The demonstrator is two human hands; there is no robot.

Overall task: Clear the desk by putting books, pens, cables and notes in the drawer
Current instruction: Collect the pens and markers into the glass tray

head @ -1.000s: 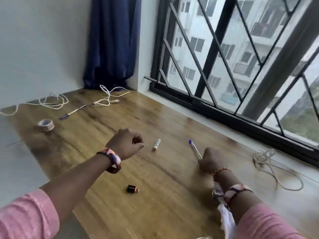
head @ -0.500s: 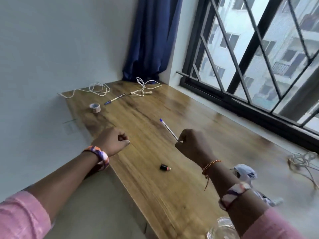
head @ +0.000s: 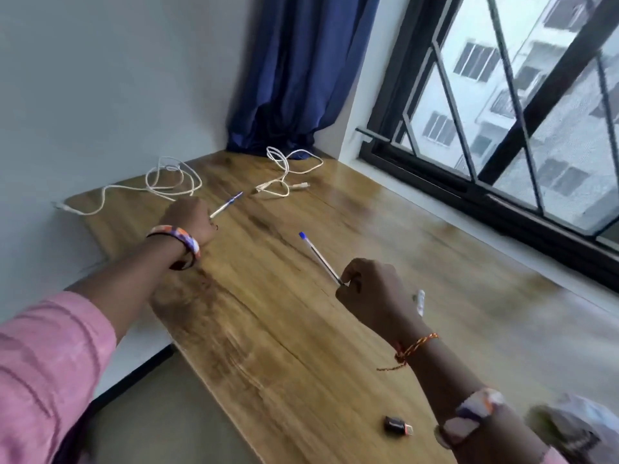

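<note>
My right hand (head: 371, 293) is held above the wooden desk (head: 284, 346) and pinches a clear pen with a blue cap (head: 316, 256), cap end pointing away from me. Stretched out to the far left, my left hand (head: 189, 219) has its fingers curled over the near end of a second blue pen (head: 229, 203) that lies on the desk. Two white cables lie at the far end, one (head: 170, 182) by the wall and one (head: 288, 172) by the curtain. No drawer is in view.
A small white stick (head: 420, 301) lies just behind my right hand. A small black plug-like piece (head: 397, 426) sits near the front edge. Crumpled white material (head: 576, 426) is at the bottom right. A blue curtain (head: 284, 78) and a barred window (head: 502, 128) bound the desk.
My right hand lifted the blue-capped pen off the desk. My left hand reached forward to the far pen and now covers the spot where a tape roll stood. The view swung left.
</note>
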